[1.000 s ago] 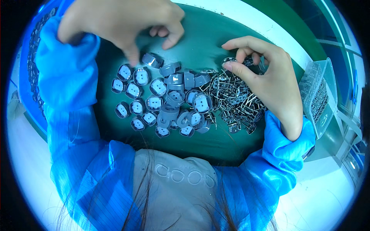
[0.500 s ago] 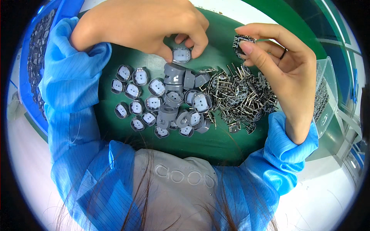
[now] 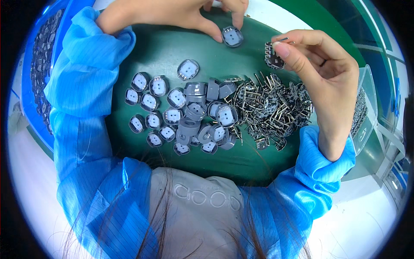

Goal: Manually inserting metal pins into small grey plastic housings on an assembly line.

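Observation:
At the far side of the mat my left hand [image 3: 185, 15] has thumb and forefinger against a round grey plastic housing [image 3: 232, 37] with a pale inner face and small metal pins. Its other fingertips are partly cut off by the upper edge. Held up on the right, a small black circuit board [image 3: 274, 58] with long metal pins is pinched between thumb and forefinger of my right hand [image 3: 321, 64]. A similar grey housing [image 3: 188, 70] lies alone nearer me, pale face up. Closer still is a cluster of such housings [image 3: 174, 115], some on their sides.
A heap of pinned circuit boards [image 3: 271, 101] lies right of the housings on the green mat [image 3: 207, 166]. A blue bin [image 3: 59, 39] with dark parts stands at the left. A clear tray [image 3: 366, 116] of small parts stands at the right.
My left hand has moved away from me and rightward. One housing now lies by itself left of where that hand was. The circuit board in my right hand has turned and sits slightly lower.

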The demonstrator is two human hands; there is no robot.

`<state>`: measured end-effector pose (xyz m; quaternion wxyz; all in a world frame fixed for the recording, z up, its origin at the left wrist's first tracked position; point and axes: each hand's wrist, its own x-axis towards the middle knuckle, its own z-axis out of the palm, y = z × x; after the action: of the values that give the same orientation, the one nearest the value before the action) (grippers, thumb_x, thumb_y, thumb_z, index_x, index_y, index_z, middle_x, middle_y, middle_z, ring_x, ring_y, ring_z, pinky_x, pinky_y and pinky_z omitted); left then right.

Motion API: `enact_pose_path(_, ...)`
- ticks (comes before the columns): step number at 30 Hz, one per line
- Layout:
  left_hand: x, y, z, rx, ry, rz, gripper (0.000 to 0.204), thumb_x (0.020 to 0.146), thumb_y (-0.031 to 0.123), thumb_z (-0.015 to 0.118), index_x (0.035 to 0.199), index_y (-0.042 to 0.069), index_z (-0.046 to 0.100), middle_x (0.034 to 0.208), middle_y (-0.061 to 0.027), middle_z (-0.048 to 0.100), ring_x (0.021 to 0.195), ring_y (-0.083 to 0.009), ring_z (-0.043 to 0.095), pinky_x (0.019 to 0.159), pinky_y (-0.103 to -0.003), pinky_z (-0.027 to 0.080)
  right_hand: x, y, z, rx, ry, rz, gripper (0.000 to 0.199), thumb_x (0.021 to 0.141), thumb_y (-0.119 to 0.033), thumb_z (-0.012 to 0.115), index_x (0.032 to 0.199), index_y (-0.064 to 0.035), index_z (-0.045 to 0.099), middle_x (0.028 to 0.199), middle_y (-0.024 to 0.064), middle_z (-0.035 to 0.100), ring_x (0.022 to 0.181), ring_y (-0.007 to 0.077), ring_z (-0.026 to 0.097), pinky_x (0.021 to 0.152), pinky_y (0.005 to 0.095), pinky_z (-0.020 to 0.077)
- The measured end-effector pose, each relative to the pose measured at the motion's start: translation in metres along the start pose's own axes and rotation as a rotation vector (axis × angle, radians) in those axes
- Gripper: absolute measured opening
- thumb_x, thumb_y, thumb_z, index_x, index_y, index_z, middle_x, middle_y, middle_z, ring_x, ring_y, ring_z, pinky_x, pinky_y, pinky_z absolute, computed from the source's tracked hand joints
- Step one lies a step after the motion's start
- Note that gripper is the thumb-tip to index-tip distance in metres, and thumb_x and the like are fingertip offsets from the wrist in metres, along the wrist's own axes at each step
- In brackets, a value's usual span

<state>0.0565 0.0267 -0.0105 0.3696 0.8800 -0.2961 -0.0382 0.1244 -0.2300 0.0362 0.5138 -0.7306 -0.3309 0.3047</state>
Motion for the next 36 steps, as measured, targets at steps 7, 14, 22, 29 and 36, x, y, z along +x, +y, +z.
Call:
enact_pose_path(7, 0.002, 0.037, 0.016, -0.408, 0.277, -0.051, 0.024, 0.078, 0.001, 0.08, 0.1, 0.0, 0.069, 0.094, -0.0051, 0.07, 0.083, -0.012, 0.069, 0.075, -0.023, 0.059, 0.002, 0.008, 0.011, -0.102, 0.092, -0.23, 0.013, 0.088, 0.004, 0.073, 0.1, 0.0055, 0.071, 0.101, 0.012, 0.073, 0.093, 0.0174, 0.069, 0.089, 0.0289, 0.055)
enact_pose_path(14, -0.004, 0.044, 0.029, -0.81, 0.441, -0.168, 0.026, 0.075, -0.004, 0.082, 0.098, -0.004, 0.068, 0.093, -0.0115, 0.073, 0.084, -0.012, 0.072, 0.075, -0.024, 0.06, -0.002, 0.007, 0.015, -0.439, 0.315, -0.526, 0.015, 0.085, 0.007, 0.075, 0.099, 0.0063, 0.07, 0.1, 0.0121, 0.073, 0.092, 0.0166, 0.071, 0.084, 0.0275, 0.0586)
enact_pose_path(22, -0.005, 0.049, 0.033, -0.709, 0.46, -0.189, 0.026, 0.075, -0.001, 0.084, 0.096, -0.006, 0.069, 0.087, -0.0122, 0.074, 0.08, -0.0119, 0.073, 0.072, -0.023, 0.062, -0.005, 0.009, 0.021, -0.305, 0.325, -0.54, 0.016, 0.082, 0.01, 0.076, 0.095, 0.0036, 0.071, 0.097, 0.0114, 0.073, 0.089, 0.0166, 0.071, 0.084, 0.0279, 0.0591)
enact_pose_path(29, 0.003, 0.052, 0.044, -0.637, 0.564, -0.072, 0.026, 0.075, 0.001, 0.085, 0.095, -0.006, 0.07, 0.083, -0.0113, 0.073, 0.077, -0.012, 0.073, 0.071, -0.022, 0.061, -0.01, 0.004, 0.014, -0.757, 0.344, -0.787, 0.019, 0.076, 0.011, 0.079, 0.09, 0.0017, 0.07, 0.094, 0.0097, 0.072, 0.081, 0.0165, 0.069, 0.077, 0.0276, 0.0571)
enact_pose_path(36, -0.003, 0.058, 0.036, -0.41, 0.5, -0.109, 0.024, 0.078, 0.006, 0.084, 0.094, -0.004, 0.07, 0.068, -0.0038, 0.067, 0.056, -0.0056, 0.059, 0.054, -0.022, 0.048, -0.006, 0.0, 0.007, 0.286, -0.096, -0.062, 0.026, 0.096, -0.005, 0.066, 0.119, 0.004, 0.06, 0.111, 0.0082, 0.067, 0.104, 0.0144, 0.064, 0.092, 0.0275, 0.0496)
